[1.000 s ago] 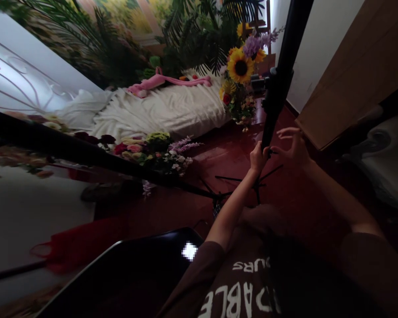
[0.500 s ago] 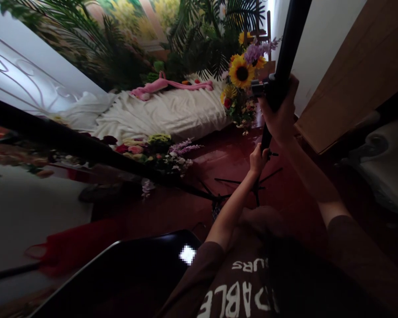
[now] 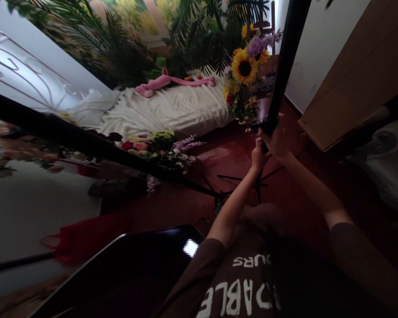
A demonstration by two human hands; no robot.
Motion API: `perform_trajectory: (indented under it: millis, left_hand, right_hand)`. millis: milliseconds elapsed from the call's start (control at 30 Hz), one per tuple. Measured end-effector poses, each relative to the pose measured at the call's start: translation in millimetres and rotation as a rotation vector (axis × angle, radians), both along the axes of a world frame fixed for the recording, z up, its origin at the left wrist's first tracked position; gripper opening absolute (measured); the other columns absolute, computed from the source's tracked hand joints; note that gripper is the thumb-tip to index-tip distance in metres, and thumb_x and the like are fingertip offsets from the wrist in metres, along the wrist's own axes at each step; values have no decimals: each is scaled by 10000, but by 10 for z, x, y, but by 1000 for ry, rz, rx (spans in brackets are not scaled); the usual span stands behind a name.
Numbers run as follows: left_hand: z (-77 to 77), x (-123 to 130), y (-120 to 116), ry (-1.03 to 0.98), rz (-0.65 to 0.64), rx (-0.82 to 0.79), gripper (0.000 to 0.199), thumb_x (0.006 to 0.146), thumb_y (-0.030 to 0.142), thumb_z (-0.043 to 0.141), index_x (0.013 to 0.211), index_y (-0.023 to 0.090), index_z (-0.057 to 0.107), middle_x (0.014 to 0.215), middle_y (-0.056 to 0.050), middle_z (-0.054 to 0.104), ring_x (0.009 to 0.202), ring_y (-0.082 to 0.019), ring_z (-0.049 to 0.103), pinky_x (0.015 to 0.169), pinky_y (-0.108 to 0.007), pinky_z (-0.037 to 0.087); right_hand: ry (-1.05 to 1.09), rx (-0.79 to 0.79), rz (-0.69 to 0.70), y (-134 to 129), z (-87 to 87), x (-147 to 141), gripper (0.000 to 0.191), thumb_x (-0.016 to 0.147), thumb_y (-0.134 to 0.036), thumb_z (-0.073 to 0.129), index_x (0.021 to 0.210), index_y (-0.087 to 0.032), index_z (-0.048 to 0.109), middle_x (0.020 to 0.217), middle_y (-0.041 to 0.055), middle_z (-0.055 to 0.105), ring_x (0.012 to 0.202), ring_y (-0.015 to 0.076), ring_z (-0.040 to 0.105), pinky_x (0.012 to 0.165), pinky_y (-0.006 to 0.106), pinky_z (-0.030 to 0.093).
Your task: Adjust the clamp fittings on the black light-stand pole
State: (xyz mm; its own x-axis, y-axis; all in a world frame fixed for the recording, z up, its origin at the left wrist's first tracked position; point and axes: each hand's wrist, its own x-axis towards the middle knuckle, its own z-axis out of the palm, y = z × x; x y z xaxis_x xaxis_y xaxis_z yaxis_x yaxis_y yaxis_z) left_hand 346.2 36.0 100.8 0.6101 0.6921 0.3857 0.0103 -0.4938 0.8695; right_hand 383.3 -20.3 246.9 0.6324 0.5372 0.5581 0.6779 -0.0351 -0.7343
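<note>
Lower now, your right hand [image 3: 277,140] wraps the collar [image 3: 269,125] of the black stand [image 3: 289,53] toward two o'clock; your left hand [image 3: 259,156] clasps below, probably steadying it.

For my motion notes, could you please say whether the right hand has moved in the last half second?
Yes: the right hand has moved down the black pole, farther below the sunflower.

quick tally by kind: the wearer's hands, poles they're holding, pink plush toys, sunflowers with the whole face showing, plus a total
Hands: 2, left hand and right hand
Held poles: 1, the black pole
Toys: 1, the pink plush toy
Full-face sunflowers: 1, the large sunflower
Total: 5
</note>
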Motion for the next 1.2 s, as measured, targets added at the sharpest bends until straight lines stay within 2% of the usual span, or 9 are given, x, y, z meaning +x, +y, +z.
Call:
perform_trajectory:
  millis: [67, 167, 300, 433, 567, 700, 867, 1033, 1200]
  left_hand:
    - [-61, 19, 24, 20, 2, 7, 654, 826, 319, 664, 1404, 150, 407, 940, -111, 725, 762, -197, 678, 671, -264, 471]
    - [-127, 33, 49, 21, 0, 28, 634, 858, 327, 620, 1419, 133, 397, 957, -130, 728, 782, -206, 690, 677, -265, 476]
    - [-168, 32, 54, 0, 0, 61, 573, 907, 376, 570, 1402, 136, 412, 915, -117, 728, 761, -191, 689, 663, -256, 476]
    - [-165, 41, 33, -29, 2, 54, 476, 940, 423, 537, 1327, 153, 475, 852, -92, 715, 700, -178, 671, 638, -261, 472]
    - [-126, 53, -3, -54, 28, 25, 470, 930, 469, 559, 1292, 175, 502, 820, -71, 696, 685, -173, 661, 626, -259, 464]
    - [-78, 43, -26, -66, 45, 3, 471, 921, 482, 576, 1283, 187, 510, 795, -47, 676, 668, -150, 648, 616, -239, 448]
    - [-42, 21, -32, -65, 40, -9, 458, 930, 500, 553, 1238, 162, 530, 782, -45, 668, 632, -138, 627, 586, -239, 434]
    - [-56, 23, -28, -55, 45, 6, 488, 930, 531, 538, 1246, 160, 523, 789, -46, 672, 642, -129, 629, 589, -228, 427]
    - [-76, 24, -24, -19, 39, -10, 512, 926, 515, 552, 1302, 171, 501, 775, -38, 676, 644, -137, 643, 596, -224, 433]
  right_hand:
    - [60, -55, -10, -22, -98, -26, 505, 850, -562, 629, 1194, -255, 423, 917, 47, 676, 824, 248, 678, 792, 414, 572]
    - [74, -65, -14, -36, -148, -29, 548, 853, -566, 645, 1231, -249, 408, 988, 67, 686, 906, 254, 681, 839, 427, 567]
    - [59, -52, 99, -139, -196, -14, 567, 878, -556, 626, 1308, -259, 405, 1128, 84, 670, 1043, 255, 674, 893, 427, 565]
    - [145, -89, 122, -423, -373, -44, 576, 897, -504, 611, 1385, -289, 393, 1215, 90, 643, 1081, 236, 663, 926, 396, 566]
    - [239, -95, 79, -735, -602, -83, 655, 901, -447, 594, 1475, -295, 319, 1331, 114, 583, 1251, 253, 573, 1054, 441, 502]
    - [375, -197, 105, -924, -770, -123, 663, 915, -418, 562, 1501, -320, 270, 1439, 117, 506, 1329, 252, 507, 1122, 462, 441]
    - [336, -200, 42, -970, -846, -158, 527, 932, -419, 546, 1426, -312, 392, 1329, 114, 584, 1165, 240, 614, 1006, 416, 541]
    - [173, -146, -4, -954, -860, -170, 472, 933, -407, 548, 1391, -330, 464, 1391, 102, 547, 1153, 234, 617, 897, 386, 594]
    - [105, -83, -19, -938, -908, -181, 350, 946, -387, 519, 1267, -271, 599, 1246, 111, 641, 1020, 221, 676, 745, 343, 610]
